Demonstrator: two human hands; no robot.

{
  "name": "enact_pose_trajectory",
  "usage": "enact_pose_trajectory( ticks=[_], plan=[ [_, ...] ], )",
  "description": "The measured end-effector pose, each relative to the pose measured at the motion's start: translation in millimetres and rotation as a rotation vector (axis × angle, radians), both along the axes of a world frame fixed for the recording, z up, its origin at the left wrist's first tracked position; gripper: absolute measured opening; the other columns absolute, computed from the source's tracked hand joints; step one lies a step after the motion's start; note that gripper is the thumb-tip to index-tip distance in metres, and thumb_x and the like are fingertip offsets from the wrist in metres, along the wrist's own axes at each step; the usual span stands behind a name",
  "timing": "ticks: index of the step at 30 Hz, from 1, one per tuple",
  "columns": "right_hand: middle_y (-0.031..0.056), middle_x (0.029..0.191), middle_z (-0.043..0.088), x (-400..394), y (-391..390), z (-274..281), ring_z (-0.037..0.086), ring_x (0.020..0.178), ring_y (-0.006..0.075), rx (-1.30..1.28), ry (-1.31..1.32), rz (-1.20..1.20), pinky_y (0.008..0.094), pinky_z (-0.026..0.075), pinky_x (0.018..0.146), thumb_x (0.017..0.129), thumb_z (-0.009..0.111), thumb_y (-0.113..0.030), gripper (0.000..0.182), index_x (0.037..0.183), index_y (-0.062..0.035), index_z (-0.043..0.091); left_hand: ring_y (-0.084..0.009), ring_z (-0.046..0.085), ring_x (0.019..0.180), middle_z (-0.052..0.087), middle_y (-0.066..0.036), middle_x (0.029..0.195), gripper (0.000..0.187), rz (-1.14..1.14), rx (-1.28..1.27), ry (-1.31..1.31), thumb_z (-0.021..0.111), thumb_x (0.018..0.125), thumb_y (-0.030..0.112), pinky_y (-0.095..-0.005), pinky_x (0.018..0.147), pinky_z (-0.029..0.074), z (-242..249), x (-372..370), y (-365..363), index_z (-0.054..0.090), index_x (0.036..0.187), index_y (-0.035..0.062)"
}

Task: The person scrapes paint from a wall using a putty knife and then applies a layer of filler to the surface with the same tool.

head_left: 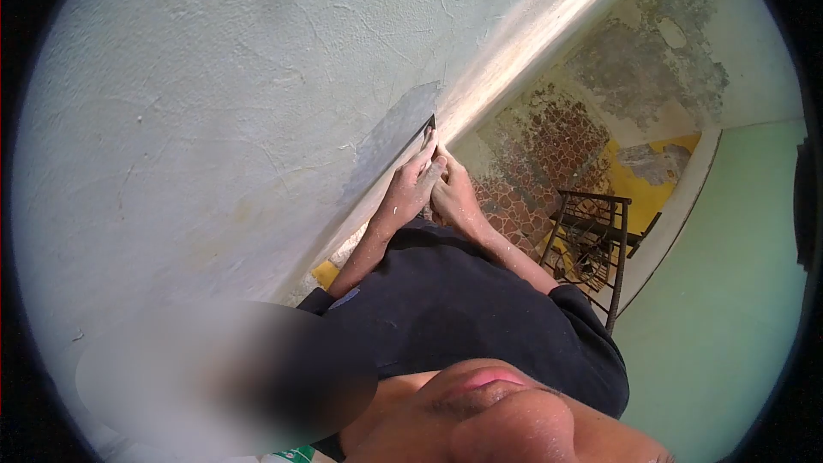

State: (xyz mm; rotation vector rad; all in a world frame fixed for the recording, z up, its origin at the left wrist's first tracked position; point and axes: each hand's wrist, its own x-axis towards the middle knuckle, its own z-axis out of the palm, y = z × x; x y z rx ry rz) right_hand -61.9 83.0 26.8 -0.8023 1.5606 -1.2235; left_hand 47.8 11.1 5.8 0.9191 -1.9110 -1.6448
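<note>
My left hand (413, 189) and my right hand (454, 193) meet at the corner edge of a pale wall (214, 103). Between them and the wall sits a flat putty knife (430, 123), of which only a dark, thin blade tip shows. Along its blade lie the fingers of my left hand, pressed together, with the thumb toward the other hand. The right hand is closed around the lower part of the tool; its handle is hidden. A darker, damp-looking grey patch (390, 133) spreads on the wall beside the blade. Pale specks dot both forearms.
A dark metal stand (600, 240) with a rack stands at right, near a green wall (711, 291). The reddish patterned floor (549, 146) is stained with pale residue. A bright wall edge (531, 34) runs diagonally upward. A blurred oval covers the lower left.
</note>
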Motion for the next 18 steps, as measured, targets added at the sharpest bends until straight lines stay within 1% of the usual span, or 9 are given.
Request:
enact_pose_trajectory(
  ticks=[1, 3, 4, 6, 7, 9, 12, 16, 18],
  plan=[
    [0.0288, 0.138, 0.062, -0.3, -0.7, 0.0, 0.064, 0.124, 0.0310, -0.003, 0.031, -0.009, 0.0375, 0.050, 0.101, 0.104, 0.051, -0.014, 0.059, 0.159, -0.0030, 0.035, -0.0274, 0.046, 0.145, 0.048, -0.026, 0.155, 0.063, 0.000, 0.002, -0.001, 0.056, 0.108, 0.031, -0.0370, 0.118, 0.037, -2.9, 0.3, -1.1, 0.037, 0.155, -0.0064],
    [0.0291, 0.132, 0.064, 1.2, -3.2, -15.6, 0.066, 0.119, 0.0314, -0.051, 0.067, -0.021, 0.0380, 0.051, 0.098, 0.104, 0.051, -0.015, 0.060, 0.160, -0.0032, 0.034, -0.0185, 0.059, 0.122, 0.062, -0.019, 0.135, 0.068, -0.042, 0.013, -0.036, 0.061, 0.106, 0.028, -0.0325, 0.107, 0.044, -4.9, 0.8, -1.9, 0.033, 0.157, -0.0070],
    [0.0294, 0.127, 0.066, 2.7, -3.8, -23.0, 0.069, 0.113, 0.0318, -0.103, 0.105, -0.033, 0.0384, 0.053, 0.094, 0.103, 0.051, -0.016, 0.061, 0.160, -0.0035, 0.033, -0.0185, 0.059, 0.122, 0.062, -0.019, 0.135, 0.068, -0.043, 0.016, -0.036, 0.061, 0.106, 0.028, -0.0325, 0.107, 0.044, -5.5, 0.6, -0.5, 0.033, 0.157, -0.0070],
    [0.0286, 0.122, 0.068, 4.1, -7.4, -30.4, 0.070, 0.108, 0.0319, -0.137, 0.107, -0.050, 0.0387, 0.054, 0.090, 0.102, 0.053, -0.015, 0.063, 0.161, -0.0035, 0.031, -0.0122, 0.055, 0.094, 0.061, -0.008, 0.106, 0.074, -0.009, -0.031, 0.025, 0.064, 0.105, 0.028, -0.0286, 0.092, 0.047, -5.1, -2.7, 1.8, 0.028, 0.160, -0.0059],
    [0.0277, 0.118, 0.070, 5.2, -6.3, -32.7, 0.071, 0.103, 0.0319, -0.170, 0.105, -0.065, 0.0390, 0.055, 0.087, 0.101, 0.054, -0.015, 0.066, 0.161, -0.0035, 0.030, -0.0122, 0.055, 0.094, 0.061, -0.008, 0.106, 0.074, -0.009, -0.026, 0.023, 0.064, 0.105, 0.028, -0.0286, 0.092, 0.047, -8.7, -3.0, 1.6, 0.028, 0.160, -0.0059],
    [0.0271, 0.115, 0.070, 6.1, -5.0, -34.7, 0.071, 0.101, 0.0319, -0.084, 0.142, -0.052, 0.0387, 0.055, 0.087, 0.099, 0.055, -0.015, 0.068, 0.162, -0.0042, 0.029, -0.0099, 0.047, 0.084, 0.052, -0.002, 0.093, 0.076, -0.045, 0.033, 0.018, 0.066, 0.104, 0.025, -0.0260, 0.082, 0.045, -14.9, -2.6, -2.6, 0.025, 0.162, -0.0036],
    [0.0266, 0.110, 0.072, 4.9, -8.8, -48.6, 0.071, 0.098, 0.0322, -0.021, 0.134, -0.078, 0.0386, 0.055, 0.086, 0.097, 0.057, -0.015, 0.070, 0.161, -0.0046, 0.030, -0.0082, 0.040, 0.080, 0.041, 0.001, 0.089, 0.074, -0.048, -0.026, -0.007, 0.064, 0.104, 0.025, -0.0235, 0.077, 0.041, -18.6, -2.9, 0.3, 0.027, 0.162, -0.0026],
    [0.0290, 0.105, 0.072, 0.1, -4.3, -54.0, 0.072, 0.100, 0.0362, -0.044, 0.068, -0.165, 0.0408, 0.055, 0.087, 0.097, 0.057, -0.016, 0.064, 0.157, -0.0038, 0.039, -0.0100, 0.053, 0.094, 0.055, -0.002, 0.105, 0.073, -0.117, -0.055, -0.028, 0.062, 0.106, 0.027, -0.0252, 0.089, 0.045, -28.9, -6.1, -0.9, 0.026, 0.161, -0.0032],
    [0.0316, 0.111, 0.070, -2.0, -2.1, -45.6, 0.070, 0.107, 0.0412, 0.011, 0.070, -0.160, 0.0434, 0.054, 0.089, 0.098, 0.055, -0.014, 0.058, 0.153, -0.0022, 0.044, -0.0151, 0.056, 0.120, 0.058, -0.008, 0.136, 0.072, -0.060, -0.058, 0.097, 0.060, 0.107, 0.030, -0.0289, 0.104, 0.043, -36.9, -11.7, 2.1, 0.026, 0.162, -0.0030]
  ],
)
